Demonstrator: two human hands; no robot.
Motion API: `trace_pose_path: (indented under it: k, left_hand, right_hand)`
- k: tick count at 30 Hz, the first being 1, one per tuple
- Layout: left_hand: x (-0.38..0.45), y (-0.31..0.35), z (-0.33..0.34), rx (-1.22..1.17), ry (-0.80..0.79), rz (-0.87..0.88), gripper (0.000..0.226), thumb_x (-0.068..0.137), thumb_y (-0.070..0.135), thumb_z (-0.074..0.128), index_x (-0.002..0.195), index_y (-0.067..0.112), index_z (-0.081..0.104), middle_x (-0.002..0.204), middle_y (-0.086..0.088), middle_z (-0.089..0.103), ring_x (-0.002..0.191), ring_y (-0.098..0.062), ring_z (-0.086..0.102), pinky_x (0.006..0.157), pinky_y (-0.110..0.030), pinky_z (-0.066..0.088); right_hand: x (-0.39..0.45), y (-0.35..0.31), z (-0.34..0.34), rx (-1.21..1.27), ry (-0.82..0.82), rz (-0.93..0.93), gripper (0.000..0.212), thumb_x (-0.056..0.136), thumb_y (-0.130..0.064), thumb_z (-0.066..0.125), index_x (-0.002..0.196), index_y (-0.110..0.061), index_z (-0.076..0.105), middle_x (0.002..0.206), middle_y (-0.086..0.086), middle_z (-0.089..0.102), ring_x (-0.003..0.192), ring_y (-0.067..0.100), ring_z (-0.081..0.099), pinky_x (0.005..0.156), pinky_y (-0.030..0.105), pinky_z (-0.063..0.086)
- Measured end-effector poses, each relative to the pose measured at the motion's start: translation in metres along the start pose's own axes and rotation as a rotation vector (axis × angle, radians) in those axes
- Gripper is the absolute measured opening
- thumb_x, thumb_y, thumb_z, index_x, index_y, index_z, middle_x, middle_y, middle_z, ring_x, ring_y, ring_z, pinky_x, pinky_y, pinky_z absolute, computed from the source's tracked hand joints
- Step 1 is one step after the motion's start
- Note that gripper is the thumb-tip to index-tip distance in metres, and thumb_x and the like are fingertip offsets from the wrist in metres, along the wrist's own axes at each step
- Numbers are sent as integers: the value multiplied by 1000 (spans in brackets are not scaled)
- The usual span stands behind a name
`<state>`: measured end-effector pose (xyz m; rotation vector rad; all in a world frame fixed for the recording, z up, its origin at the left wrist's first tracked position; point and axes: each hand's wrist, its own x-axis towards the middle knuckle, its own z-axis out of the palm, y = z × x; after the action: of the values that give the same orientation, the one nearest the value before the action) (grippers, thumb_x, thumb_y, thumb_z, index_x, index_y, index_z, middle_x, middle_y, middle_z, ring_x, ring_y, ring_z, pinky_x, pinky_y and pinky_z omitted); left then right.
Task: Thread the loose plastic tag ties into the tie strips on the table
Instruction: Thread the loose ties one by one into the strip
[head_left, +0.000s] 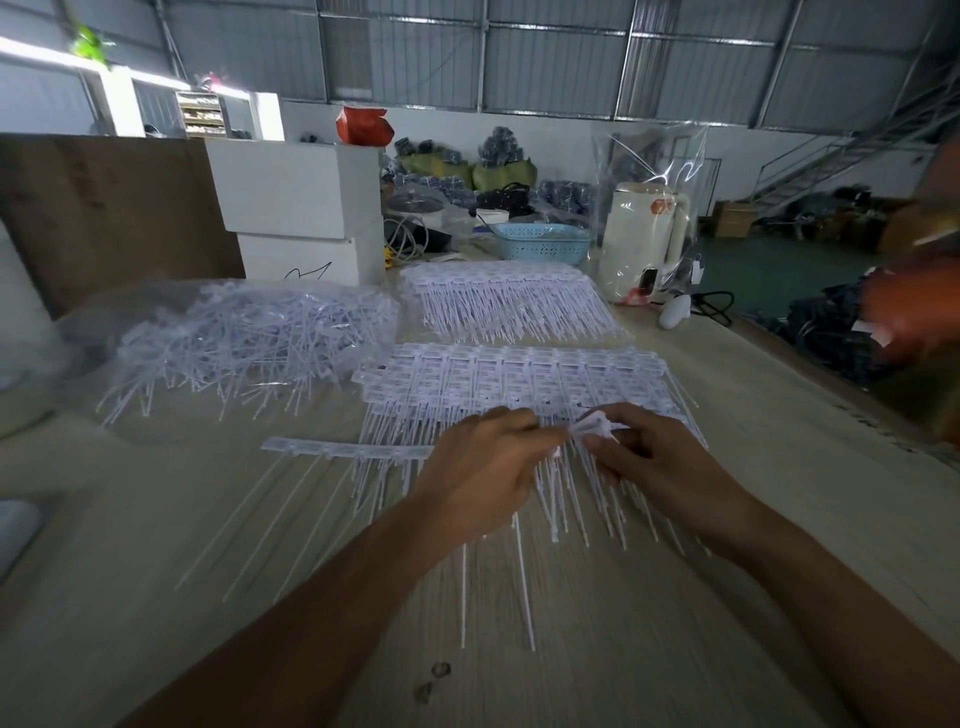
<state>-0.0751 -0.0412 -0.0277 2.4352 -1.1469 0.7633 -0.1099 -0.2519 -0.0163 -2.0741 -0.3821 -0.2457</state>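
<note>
Both hands work over the near stack of tie strips (514, 379) at mid-table: the left hand (478, 467) has fingers curled, fingertips pinched on a thin tie end, and the right hand (654, 462) pinches a small white bunch of tie heads (597, 423) between thumb and forefinger, the two pinches almost touching. A single tie strip (343, 448) lies just left of the left hand with its tails running toward the viewer; the heap of loose tag ties (244, 343) sits in clear plastic at far left, well apart from the hands. A second stack of strips (509, 296) lies behind the first, near a blue basket (540, 241) and a cream jug (641, 234) on the wooden table (156, 545)
</note>
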Motion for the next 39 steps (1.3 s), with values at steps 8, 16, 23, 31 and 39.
trace_pose_path:
  k: [8, 16, 23, 31, 39]
  left_hand:
    - [2, 4, 5, -238, 99, -136, 28, 90, 21, 70, 118, 23, 66, 101, 0, 70, 93, -21, 62, 76, -32, 50]
    - [4, 17, 9, -433, 136, -220, 21, 90, 23, 69, 102, 23, 52, 96, 4, 65, 91, -16, 63, 73, -43, 53]
    - [5, 22, 2, -408, 12, -198, 32, 93, 13, 57, 120, 26, 46, 119, 5, 63, 109, -11, 59, 89, -37, 51]
    - [5, 19, -2, -91, 81, -229, 25, 91, 18, 62, 115, 21, 66, 105, 2, 69, 100, -20, 58, 83, -33, 42]
    - [4, 11, -6, -48, 56, -181, 32, 92, 29, 63, 125, 25, 63, 107, 2, 70, 100, -22, 60, 85, -35, 42]
  right_hand:
    - [-1, 1, 3, 50, 34, 89, 16, 101, -32, 52, 111, -19, 49, 55, -3, 52, 47, 8, 42, 46, 18, 34]
    - [-2, -14, 10, 242, -47, 191, 40, 92, -40, 67, 53, -32, 59, 51, -5, 40, 43, 5, 32, 43, 15, 26]
    - [-2, -16, 2, 275, -1, 289, 40, 93, -38, 67, 59, -26, 49, 54, -6, 34, 47, 9, 25, 46, 24, 21]
    - [-1, -16, 4, 299, 44, 279, 47, 97, -26, 64, 53, -28, 48, 56, -4, 35, 46, 10, 24, 45, 24, 20]
    - [-2, -14, 4, 355, 66, 259, 47, 98, -29, 60, 52, -30, 51, 54, -8, 37, 46, 8, 28, 46, 22, 24]
